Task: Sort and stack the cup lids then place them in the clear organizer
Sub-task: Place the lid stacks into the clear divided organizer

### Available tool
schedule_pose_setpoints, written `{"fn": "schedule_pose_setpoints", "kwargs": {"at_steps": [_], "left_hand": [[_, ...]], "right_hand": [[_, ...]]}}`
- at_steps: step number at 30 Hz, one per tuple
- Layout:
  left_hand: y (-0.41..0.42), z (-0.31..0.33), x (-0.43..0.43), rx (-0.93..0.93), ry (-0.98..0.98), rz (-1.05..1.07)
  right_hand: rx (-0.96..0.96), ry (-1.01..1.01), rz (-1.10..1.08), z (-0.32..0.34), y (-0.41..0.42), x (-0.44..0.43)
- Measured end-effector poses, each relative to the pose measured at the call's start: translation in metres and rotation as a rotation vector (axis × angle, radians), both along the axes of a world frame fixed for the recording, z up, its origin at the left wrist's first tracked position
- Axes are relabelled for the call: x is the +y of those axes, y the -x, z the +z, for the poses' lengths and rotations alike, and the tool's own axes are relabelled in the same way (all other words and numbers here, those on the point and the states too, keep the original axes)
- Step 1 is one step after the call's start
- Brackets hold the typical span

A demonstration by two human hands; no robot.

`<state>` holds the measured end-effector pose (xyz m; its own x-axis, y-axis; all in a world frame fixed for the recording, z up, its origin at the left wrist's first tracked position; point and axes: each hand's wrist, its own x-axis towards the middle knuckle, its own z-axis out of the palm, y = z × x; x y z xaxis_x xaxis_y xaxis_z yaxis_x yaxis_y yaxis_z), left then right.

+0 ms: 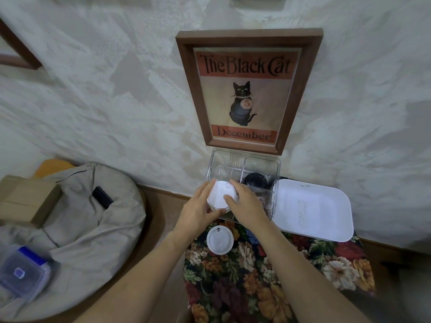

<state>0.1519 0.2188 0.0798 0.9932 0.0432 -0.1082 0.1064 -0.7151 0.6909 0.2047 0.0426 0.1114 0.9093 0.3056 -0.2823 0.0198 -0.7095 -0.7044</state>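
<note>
Fingers (208, 189) of the left hand (198, 207) and right hand (248, 206) curled round a white lid stack (220, 194) over the clear organizer (277, 166); another white lid (220, 240) lay just before the organizer.

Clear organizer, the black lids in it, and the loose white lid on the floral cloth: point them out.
clear organizer (277, 170): head view, on its right wall.
black lids (255, 180): head view, on the top face.
loose white lid (220, 240): head view, centre of its top.
</note>
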Motion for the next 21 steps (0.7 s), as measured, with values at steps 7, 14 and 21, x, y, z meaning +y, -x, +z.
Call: {"fn": "schedule_pose_setpoints", "kwargs": {"at_steps": [7, 14, 21], "left_hand": [[0.007, 0.004, 0.003, -0.014, 0.011, -0.017], [0.013, -0.001, 0.003, -0.02, -0.06, -0.029], [0.015, 0.007, 0.004, -0.035, -0.244, -0.07]], "right_hand": [[-0.02, 0.001, 0.001, 0.004, 0.007, -0.003], [-0.061, 0.075, 0.065, -0.004, 0.014, -0.011], [-0.283, 0.317, 0.232, -0.006, 0.018, -0.017]]}}
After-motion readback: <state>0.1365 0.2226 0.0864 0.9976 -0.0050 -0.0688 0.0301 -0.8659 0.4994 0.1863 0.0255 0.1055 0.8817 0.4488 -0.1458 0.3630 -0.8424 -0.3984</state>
